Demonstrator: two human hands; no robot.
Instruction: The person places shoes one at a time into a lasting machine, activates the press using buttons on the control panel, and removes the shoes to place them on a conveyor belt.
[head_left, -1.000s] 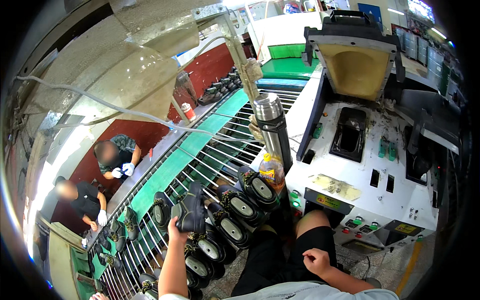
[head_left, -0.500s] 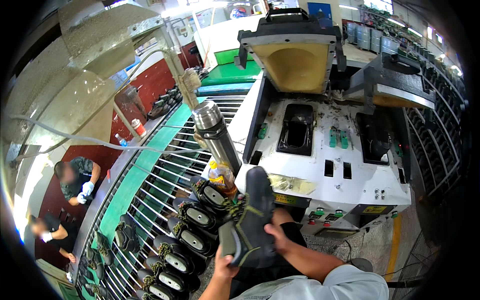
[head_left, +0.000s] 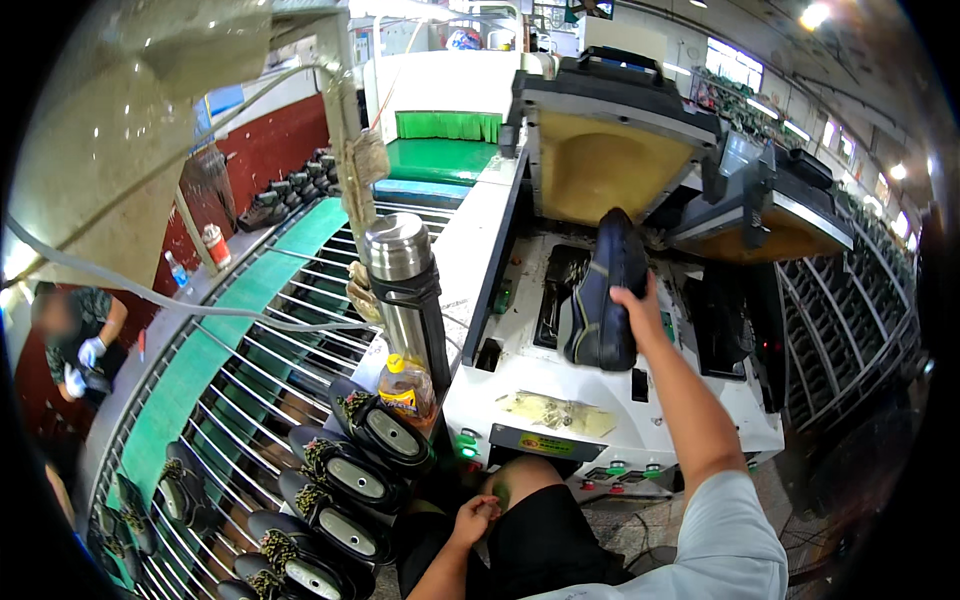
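Now dark shoe (head_left: 600, 300) in right grip (head_left: 640, 308)

A factory hall is seen, lit by ceiling lamps (head_left: 815, 15) at upper right. A red wall (head_left: 285, 135) is set behind the roller conveyor (head_left: 250, 340).

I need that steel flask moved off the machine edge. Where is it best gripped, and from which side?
Grip the steel flask around its dark middle sleeve, probably coming from the person's right, over the white machine top. It stands upright, tall and round, so a wrap around the body suits it. The yellow-capped bottle crowds its foot and the roller conveyor lies on its left.
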